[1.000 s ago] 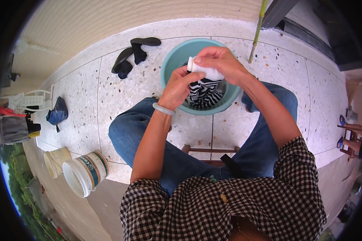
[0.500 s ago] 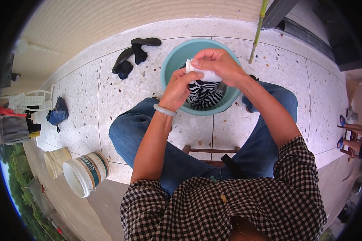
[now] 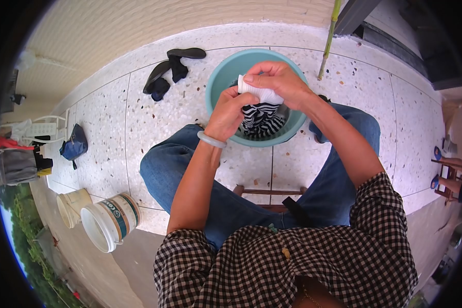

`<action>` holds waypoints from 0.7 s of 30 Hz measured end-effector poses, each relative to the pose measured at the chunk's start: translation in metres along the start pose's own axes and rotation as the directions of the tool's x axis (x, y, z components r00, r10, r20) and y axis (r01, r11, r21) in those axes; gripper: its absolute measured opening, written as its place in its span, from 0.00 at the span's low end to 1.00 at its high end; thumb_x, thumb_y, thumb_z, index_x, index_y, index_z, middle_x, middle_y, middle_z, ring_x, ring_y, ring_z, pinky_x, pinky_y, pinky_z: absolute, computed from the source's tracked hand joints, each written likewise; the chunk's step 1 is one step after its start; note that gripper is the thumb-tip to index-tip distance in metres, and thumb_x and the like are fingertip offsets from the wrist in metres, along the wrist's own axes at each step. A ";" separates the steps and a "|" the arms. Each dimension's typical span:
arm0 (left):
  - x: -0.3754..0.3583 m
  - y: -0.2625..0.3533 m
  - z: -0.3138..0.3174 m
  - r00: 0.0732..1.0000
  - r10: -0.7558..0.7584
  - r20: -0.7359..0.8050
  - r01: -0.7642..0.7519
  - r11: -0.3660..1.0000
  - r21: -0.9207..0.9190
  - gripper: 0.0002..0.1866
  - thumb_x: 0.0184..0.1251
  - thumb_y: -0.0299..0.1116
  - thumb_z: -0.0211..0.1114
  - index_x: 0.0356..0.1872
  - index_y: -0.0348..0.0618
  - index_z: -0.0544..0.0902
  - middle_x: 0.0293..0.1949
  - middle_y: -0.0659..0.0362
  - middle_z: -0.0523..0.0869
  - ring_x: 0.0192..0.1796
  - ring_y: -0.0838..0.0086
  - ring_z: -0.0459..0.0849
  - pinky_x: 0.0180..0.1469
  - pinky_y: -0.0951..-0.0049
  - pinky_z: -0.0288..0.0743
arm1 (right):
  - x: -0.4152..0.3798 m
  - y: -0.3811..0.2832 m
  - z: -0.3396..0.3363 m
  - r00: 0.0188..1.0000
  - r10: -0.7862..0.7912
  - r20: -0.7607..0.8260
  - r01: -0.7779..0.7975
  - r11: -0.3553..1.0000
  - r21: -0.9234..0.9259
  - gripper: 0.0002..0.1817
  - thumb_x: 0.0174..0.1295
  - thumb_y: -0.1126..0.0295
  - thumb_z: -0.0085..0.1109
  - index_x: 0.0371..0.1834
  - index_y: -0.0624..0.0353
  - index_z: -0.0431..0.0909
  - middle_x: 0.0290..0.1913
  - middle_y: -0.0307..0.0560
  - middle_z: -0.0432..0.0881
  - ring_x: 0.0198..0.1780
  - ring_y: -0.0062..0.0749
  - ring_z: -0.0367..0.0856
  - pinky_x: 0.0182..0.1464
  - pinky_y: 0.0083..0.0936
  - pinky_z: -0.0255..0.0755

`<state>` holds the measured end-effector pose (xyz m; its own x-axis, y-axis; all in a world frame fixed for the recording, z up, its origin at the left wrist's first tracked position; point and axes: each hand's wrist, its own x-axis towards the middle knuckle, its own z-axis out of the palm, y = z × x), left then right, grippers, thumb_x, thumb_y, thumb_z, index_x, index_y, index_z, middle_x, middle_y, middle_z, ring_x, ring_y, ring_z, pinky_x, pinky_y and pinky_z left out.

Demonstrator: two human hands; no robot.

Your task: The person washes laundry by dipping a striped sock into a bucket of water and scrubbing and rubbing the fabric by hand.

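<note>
Over a teal plastic basin (image 3: 218,77) I hold a black-and-white striped garment with a white ribbed band (image 3: 266,94). My left hand (image 3: 230,113), with a pale bangle on the wrist, pinches the band's lower left side. My right hand (image 3: 278,82) grips its upper edge between thumb and fingers. Below the band, the striped cloth (image 3: 262,122) hangs bunched down into the basin. The band and my fingers hide part of the basin's inside.
Black shoes (image 3: 156,76) and dark socks (image 3: 178,69) lie beyond the basin at left. Two buckets (image 3: 110,220) and a blue bag (image 3: 75,143) are farther left. A green bamboo pole (image 3: 328,41) stands at right. At the far right a person's feet (image 3: 436,167) show.
Both hands stay over the basin and keep hold of the white band. They shift only very slightly.
</note>
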<state>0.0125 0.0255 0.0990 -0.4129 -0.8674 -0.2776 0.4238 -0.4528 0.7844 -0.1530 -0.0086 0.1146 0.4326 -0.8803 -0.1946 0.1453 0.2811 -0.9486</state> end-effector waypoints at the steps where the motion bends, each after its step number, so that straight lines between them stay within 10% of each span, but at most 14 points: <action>1: 0.000 -0.001 -0.001 1.000 0.004 0.003 -0.004 1.000 0.006 0.12 0.53 0.19 0.60 0.40 0.32 0.80 0.37 0.57 0.84 0.40 0.77 0.81 0.44 0.77 0.75 | 0.000 0.001 0.000 1.000 0.000 -0.006 0.000 1.000 0.010 0.08 0.57 0.67 0.66 0.35 0.59 0.83 0.34 0.41 0.84 0.32 0.19 0.79 0.32 0.17 0.72; 18: 0.006 -0.004 -0.007 0.999 0.012 0.052 -0.012 1.000 -0.006 0.18 0.54 0.18 0.57 0.48 0.37 0.78 0.41 0.55 0.83 0.40 0.75 0.82 0.45 0.73 0.77 | 0.011 -0.001 -0.013 0.986 0.150 -0.074 -0.142 0.985 0.098 0.07 0.58 0.66 0.65 0.36 0.57 0.82 0.34 0.38 0.83 0.34 0.18 0.79 0.35 0.18 0.73; 21: 0.016 -0.022 -0.019 0.968 0.112 -0.226 -0.074 0.982 0.171 0.19 0.54 0.20 0.59 0.50 0.37 0.76 0.42 0.55 0.82 0.37 0.75 0.81 0.41 0.74 0.76 | 0.025 0.015 -0.027 0.982 0.119 -0.148 -0.132 0.988 -0.080 0.08 0.58 0.66 0.63 0.34 0.58 0.81 0.33 0.40 0.82 0.34 0.20 0.79 0.34 0.20 0.72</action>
<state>0.0119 0.0173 0.0664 -0.1700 -0.9369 -0.3055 0.3093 -0.3451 0.8861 -0.1638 -0.0366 0.0886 0.3099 -0.8876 -0.3407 0.0158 0.3632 -0.9316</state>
